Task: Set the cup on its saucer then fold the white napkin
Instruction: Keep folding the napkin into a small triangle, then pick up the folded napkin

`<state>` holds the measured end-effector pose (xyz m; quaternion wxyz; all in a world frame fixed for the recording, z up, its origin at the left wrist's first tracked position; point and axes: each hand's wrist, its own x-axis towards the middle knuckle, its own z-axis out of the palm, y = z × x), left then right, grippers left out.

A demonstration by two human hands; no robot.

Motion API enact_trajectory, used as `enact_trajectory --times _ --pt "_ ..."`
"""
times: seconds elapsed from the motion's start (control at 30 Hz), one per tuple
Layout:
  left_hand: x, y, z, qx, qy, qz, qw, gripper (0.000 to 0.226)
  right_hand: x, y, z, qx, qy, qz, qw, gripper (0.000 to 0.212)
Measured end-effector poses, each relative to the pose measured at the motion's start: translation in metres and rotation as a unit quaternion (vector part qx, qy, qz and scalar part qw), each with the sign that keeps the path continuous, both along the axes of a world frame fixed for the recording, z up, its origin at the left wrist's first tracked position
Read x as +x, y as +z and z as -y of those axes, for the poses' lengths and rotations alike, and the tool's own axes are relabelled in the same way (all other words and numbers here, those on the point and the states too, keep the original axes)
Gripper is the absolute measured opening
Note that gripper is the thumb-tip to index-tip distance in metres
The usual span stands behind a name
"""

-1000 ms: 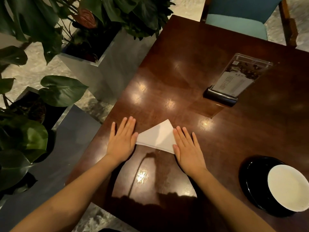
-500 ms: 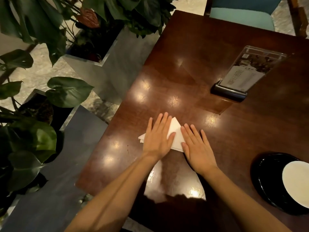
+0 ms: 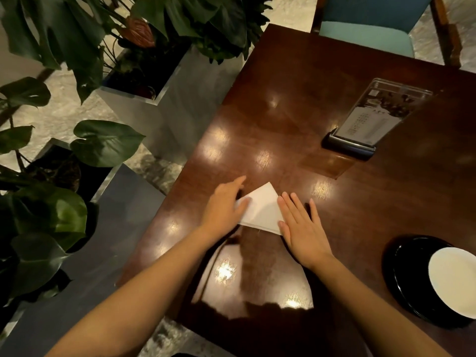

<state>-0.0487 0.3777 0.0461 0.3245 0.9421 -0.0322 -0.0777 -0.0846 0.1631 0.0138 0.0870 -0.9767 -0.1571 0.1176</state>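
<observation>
The white napkin (image 3: 261,210) lies folded into a triangle on the dark wooden table (image 3: 296,112), its point facing away from me. My left hand (image 3: 224,207) rests flat on the napkin's left corner, fingers straight. At the napkin's right edge my right hand (image 3: 300,228) lies flat, fingers spread on the table. At the right edge of the view the white cup (image 3: 454,280) sits on its black saucer (image 3: 401,276).
A clear menu stand (image 3: 365,122) on a black base stands at the back right. Beyond the table's far end is a teal chair (image 3: 365,34). Leafy plants in grey planters (image 3: 144,96) line the table's left edge.
My left hand has slid leftward from the middle of the napkin back to its left corner, uncovering the triangle. My right hand stays at the right edge.
</observation>
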Motion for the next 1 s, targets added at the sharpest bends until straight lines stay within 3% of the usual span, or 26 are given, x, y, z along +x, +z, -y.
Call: enact_trajectory --times 0.1,0.2,0.27,0.37,0.4,0.47,0.53,0.7,0.83,1.0 --pt "0.016 0.002 0.03 0.025 0.009 -0.129 0.991 0.063 0.001 0.0 0.001 -0.007 0.008 -0.002 1.0 0.055" --pt "0.032 0.01 0.029 -0.048 0.013 -0.213 0.976 0.035 0.002 0.0 0.004 0.017 0.015 -0.009 1.0 0.057" --pt "0.031 0.014 0.02 -0.119 -0.022 -0.218 0.969 0.015 0.006 0.004 0.007 0.073 0.006 -0.023 0.997 0.062" --pt "0.02 0.02 0.012 -0.158 -0.078 -0.186 0.967 0.034 0.02 0.022 0.005 0.195 -0.03 -0.073 0.978 0.071" --pt "0.017 0.022 0.012 -0.158 -0.099 -0.175 0.967 0.035 0.028 0.032 0.003 0.228 -0.034 -0.118 0.966 0.067" --pt "0.014 0.025 0.012 -0.158 -0.126 -0.15 0.968 0.036 0.042 0.05 -0.004 0.274 -0.013 -0.22 0.936 0.041" --pt "0.014 0.028 0.01 -0.175 -0.126 -0.128 0.968 0.034 0.051 0.058 -0.009 0.27 0.023 -0.262 0.926 0.011" --pt "0.015 0.03 0.0 -0.294 -0.049 -0.134 0.945 0.032 0.061 0.065 0.0 0.271 0.039 -0.279 0.92 0.02" --pt "0.014 0.026 -0.007 -0.359 0.031 -0.162 0.919 0.034 0.057 0.063 0.025 0.334 -0.023 -0.375 0.865 0.015" --pt "0.016 0.036 -0.002 -0.291 -0.016 -0.259 0.921 0.014 0.057 0.059 0.033 0.31 -0.044 -0.314 0.896 0.019"
